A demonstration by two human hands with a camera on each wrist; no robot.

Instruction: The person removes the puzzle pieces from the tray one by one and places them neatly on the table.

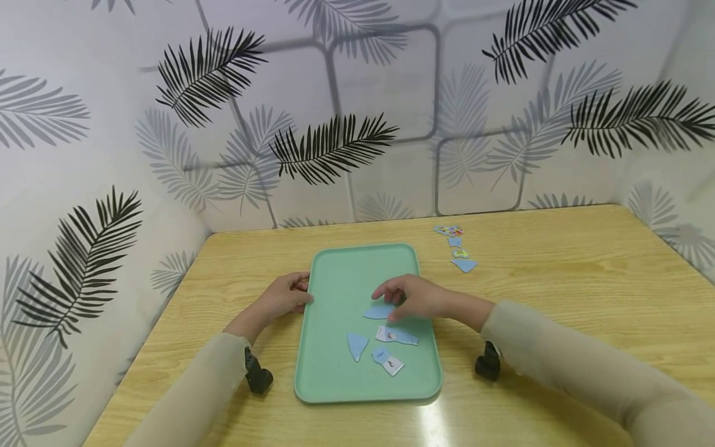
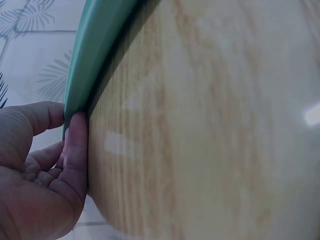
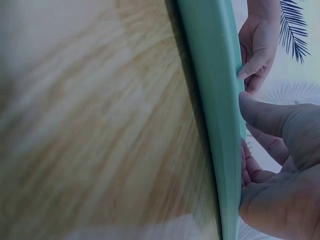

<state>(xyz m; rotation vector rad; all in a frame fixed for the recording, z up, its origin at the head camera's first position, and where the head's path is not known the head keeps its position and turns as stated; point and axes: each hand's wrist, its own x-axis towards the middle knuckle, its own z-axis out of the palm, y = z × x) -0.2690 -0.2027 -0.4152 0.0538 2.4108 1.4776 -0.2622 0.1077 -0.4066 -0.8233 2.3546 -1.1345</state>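
A light green tray (image 1: 341, 372) lies on the table, with several flat blue pieces on it, apparently cut from a printed picture. At the tray's left side, my left hand (image 1: 287, 293) pinches the rim, thumb over the edge and fingers against the outer side. My right hand (image 1: 416, 297) is over the right half of the tray, thumb and fingers apart around a plain blue piece (image 1: 378, 311), which it partly hides. Nearer me lie a blue-and-white piece (image 1: 399, 336), another blue-and-white piece (image 1: 386, 361) and a plain blue triangular piece (image 1: 357, 345).
Beyond the tray's right corner, several more pieces lie in a column on the wooden table (image 1: 558, 267): a colourful one (image 1: 450, 230) at the back and a blue triangle (image 1: 464, 265) in front. A leaf-patterned wall (image 1: 385, 180) stands behind the table.
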